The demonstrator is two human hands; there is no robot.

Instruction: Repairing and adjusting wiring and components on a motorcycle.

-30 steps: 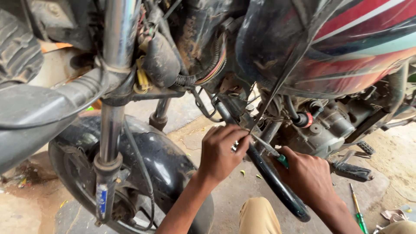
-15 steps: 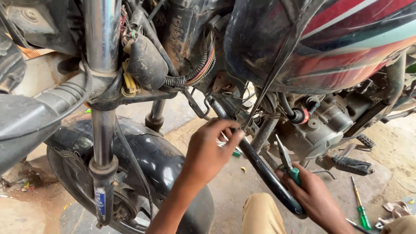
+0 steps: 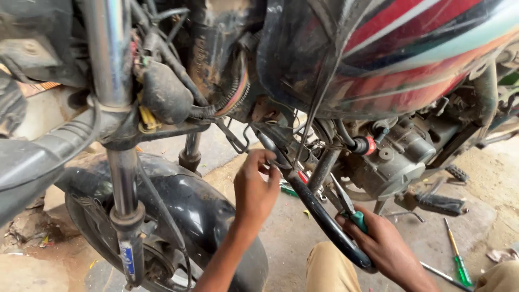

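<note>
Left hand (image 3: 255, 190) pinches a wire (image 3: 273, 160) by frame tube (image 3: 319, 213); right hand (image 3: 386, 246) below grips pliers (image 3: 346, 203).

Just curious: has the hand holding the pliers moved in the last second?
Yes. The right hand with the pliers has dropped down the black frame tube, away from the left hand.

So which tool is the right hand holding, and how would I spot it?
Start at the red-striped fuel tank and follow the black frame tube slanting down beneath it. Beside its lower end, the right hand holds pliers, jaws pointing up. Their green grip sits in the hand, unlike the green-handled screwdriver lying on the ground.
</note>
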